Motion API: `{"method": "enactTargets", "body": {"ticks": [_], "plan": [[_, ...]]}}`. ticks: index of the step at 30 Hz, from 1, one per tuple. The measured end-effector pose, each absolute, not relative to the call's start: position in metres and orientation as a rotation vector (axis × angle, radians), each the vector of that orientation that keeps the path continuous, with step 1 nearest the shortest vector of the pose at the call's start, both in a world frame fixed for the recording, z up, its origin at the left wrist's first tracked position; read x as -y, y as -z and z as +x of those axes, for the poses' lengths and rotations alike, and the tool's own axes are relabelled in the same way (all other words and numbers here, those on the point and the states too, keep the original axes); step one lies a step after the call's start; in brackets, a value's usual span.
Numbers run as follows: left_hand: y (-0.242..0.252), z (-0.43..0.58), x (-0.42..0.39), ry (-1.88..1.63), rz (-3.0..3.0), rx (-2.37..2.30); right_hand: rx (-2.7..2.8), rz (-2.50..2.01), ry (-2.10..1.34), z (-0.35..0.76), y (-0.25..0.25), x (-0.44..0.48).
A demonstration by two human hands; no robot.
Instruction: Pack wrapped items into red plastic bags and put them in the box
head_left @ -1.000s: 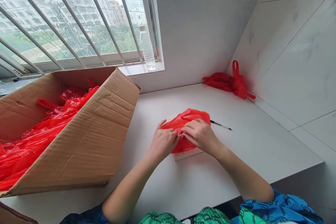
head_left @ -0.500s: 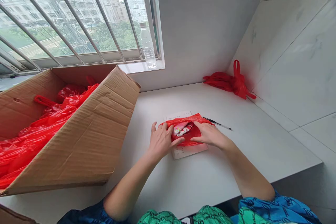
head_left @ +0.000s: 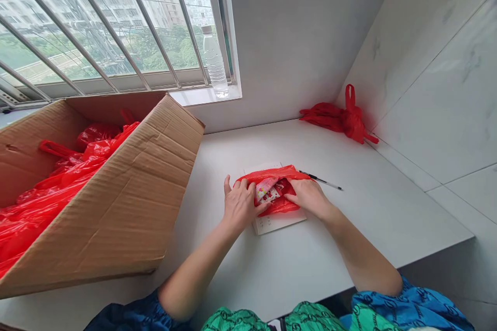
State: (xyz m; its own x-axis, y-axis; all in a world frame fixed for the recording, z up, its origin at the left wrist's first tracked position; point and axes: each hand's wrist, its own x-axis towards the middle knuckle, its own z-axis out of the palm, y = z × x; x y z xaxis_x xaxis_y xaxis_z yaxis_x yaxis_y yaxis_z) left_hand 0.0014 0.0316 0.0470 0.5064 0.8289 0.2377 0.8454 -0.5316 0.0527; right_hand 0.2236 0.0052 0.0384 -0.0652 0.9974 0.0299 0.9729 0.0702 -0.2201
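A red plastic bag (head_left: 289, 206) lies on a white paper pad with writing (head_left: 277, 223), its mouth spread towards me. Inside the opening I see small pink and white patterned packets (head_left: 268, 194). My left hand (head_left: 239, 202) grips the bag's left edge, fingers over the rim and thumb along the near side. My right hand (head_left: 310, 197) is at the right side of the mouth, its fingers reaching under the upper edge and partly hidden, the thumb at the near side. A black and clear pen (head_left: 321, 181) lies just beyond the right hand.
A large cardboard box (head_left: 155, 186) full of red plastic bags (head_left: 77, 176) stands on the left of the white table (head_left: 373, 201). A knotted red bag (head_left: 341, 120) lies in the far right corner. On the windowsill stands a clear water bottle (head_left: 215, 64).
My right hand has moved further into the bag's mouth, its fingers now more covered by the plastic. The packets inside show a little differently. My left hand keeps its hold. The view has shifted slightly.
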Motion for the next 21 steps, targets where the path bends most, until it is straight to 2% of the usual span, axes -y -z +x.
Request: {"method": "enactTargets", "body": {"ticks": [12, 21], "plan": [[-0.062, -0.005, -0.040, 0.445, -2.663, 1.588, 2.175, -1.990, -0.158, 0.228, -0.037, -0.006], [-0.066, -0.007, -0.045, 0.338, -2.598, 1.702, 2.182, -2.025, -0.164, 0.226, -0.040, -0.004]]}}
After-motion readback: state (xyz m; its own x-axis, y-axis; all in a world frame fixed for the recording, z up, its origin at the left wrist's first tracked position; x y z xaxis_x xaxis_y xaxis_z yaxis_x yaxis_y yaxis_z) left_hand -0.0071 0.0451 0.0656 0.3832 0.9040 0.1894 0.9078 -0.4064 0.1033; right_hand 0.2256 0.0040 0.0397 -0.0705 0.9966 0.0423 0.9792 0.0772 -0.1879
